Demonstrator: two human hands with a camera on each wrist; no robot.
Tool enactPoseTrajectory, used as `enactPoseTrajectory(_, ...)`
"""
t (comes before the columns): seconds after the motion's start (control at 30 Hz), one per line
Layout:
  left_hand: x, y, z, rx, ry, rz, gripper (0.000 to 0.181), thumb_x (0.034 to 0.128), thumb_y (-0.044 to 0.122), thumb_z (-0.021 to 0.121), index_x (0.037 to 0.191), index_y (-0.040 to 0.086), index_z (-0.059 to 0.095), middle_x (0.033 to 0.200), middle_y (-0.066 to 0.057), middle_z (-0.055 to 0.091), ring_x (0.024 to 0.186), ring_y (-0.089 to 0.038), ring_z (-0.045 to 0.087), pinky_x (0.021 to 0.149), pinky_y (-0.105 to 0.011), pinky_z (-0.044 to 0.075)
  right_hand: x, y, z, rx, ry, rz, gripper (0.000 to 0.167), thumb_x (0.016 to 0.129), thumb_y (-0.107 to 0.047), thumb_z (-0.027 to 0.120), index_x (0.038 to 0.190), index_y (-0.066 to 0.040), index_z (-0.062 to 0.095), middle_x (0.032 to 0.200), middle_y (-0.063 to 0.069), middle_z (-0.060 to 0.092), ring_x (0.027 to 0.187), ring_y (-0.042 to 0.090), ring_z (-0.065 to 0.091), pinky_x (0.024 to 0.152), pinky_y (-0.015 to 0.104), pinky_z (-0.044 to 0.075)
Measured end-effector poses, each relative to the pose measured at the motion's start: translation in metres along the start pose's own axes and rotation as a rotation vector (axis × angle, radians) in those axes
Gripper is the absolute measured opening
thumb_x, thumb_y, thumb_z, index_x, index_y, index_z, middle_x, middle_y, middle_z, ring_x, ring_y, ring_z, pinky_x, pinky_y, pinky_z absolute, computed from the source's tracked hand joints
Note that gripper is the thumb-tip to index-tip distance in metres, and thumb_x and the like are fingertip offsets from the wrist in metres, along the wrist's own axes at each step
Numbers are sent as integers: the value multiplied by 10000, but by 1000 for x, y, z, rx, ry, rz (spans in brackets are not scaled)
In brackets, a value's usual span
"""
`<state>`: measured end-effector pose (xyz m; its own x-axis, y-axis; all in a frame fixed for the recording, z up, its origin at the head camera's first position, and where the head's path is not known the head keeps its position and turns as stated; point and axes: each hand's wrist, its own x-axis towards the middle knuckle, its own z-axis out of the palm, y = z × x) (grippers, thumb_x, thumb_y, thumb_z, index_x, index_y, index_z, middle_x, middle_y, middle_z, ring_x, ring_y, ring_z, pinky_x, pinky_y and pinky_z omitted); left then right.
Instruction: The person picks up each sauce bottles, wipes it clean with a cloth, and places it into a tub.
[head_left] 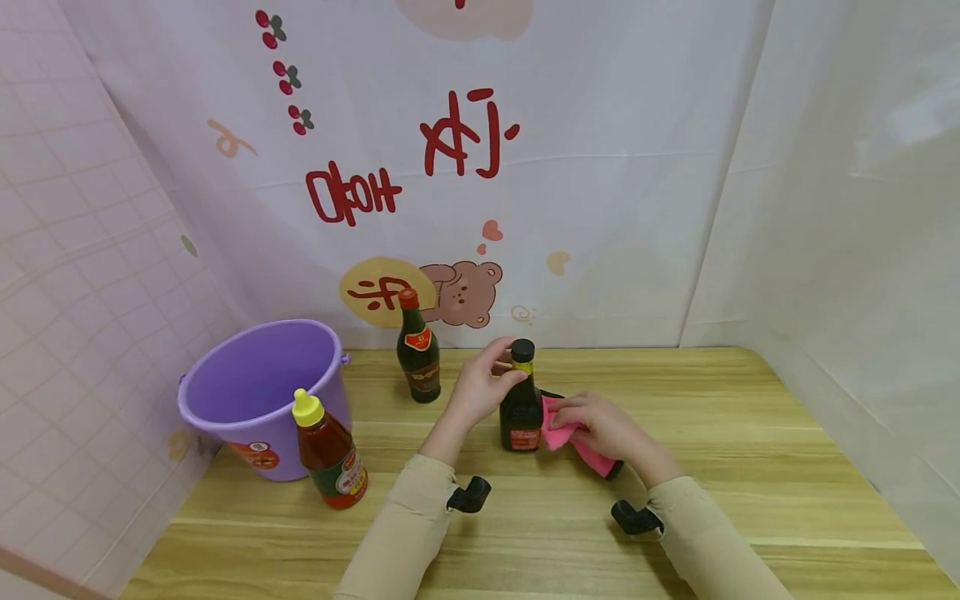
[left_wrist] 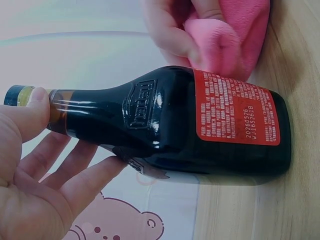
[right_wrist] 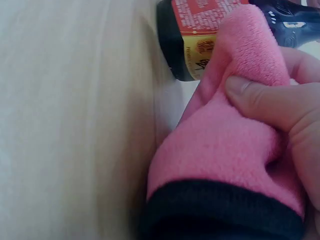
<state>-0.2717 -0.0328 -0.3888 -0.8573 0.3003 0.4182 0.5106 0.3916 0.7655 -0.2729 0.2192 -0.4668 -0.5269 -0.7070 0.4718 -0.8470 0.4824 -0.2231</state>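
A dark sauce bottle (head_left: 521, 408) with a black cap and a red label (left_wrist: 237, 107) stands upright on the table. My left hand (head_left: 483, 385) grips it by the neck, thumb on the near side and fingers behind. In the left wrist view the lower fingers (left_wrist: 95, 187) spread along the bottle's shoulder. My right hand (head_left: 596, 425) pinches a pink cloth (right_wrist: 215, 140) with dark edging, thumb pressed into its folds. The bunched cloth is close against the bottle's right side; whether it touches the glass I cannot tell.
A purple bucket (head_left: 262, 417) stands at the left of the wooden table (head_left: 697, 517). Before it is a red sauce bottle (head_left: 330, 458) with a yellow cap. A green bottle (head_left: 420, 354) with a red cap stands further back, near the printed wall cloth (head_left: 600, 208).
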Motion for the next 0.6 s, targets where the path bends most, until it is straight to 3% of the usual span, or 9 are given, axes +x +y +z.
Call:
enactPoseTrajectory(0.23, 0, -1, 0, -1, 5, 11, 403, 917, 120, 720, 1295, 172, 589, 1089, -117, 697, 973, -287, 692, 800, -431, 574, 3, -4, 4, -75, -99, 40, 448, 743, 142, 724, 1000, -224, 753, 1179, 43, 698, 1001, 278, 633, 823, 426, 540)
enactPoseTrajectory(0.43, 0, -1, 1, 1, 9, 9, 414, 916, 117, 721, 1304, 160, 584, 1086, -116, 695, 973, -284, 693, 804, -427, 573, 6, -8, 4, -102, -144, 70, 402, 777, 105, 716, 977, -240, 759, 1161, 7, 700, 988, 265, 631, 824, 421, 538)
enactPoseTrajectory(0.6, -1, 0, 0, 5, 5, -3, 410, 922, 129, 716, 1307, 168, 581, 1088, -102, 692, 985, -281, 687, 816, -420, 571, 5, -10, -1, -104, -151, 62, 457, 743, 145, 670, 995, -226, 755, 1156, 20, 703, 985, 272, 638, 817, 421, 541)
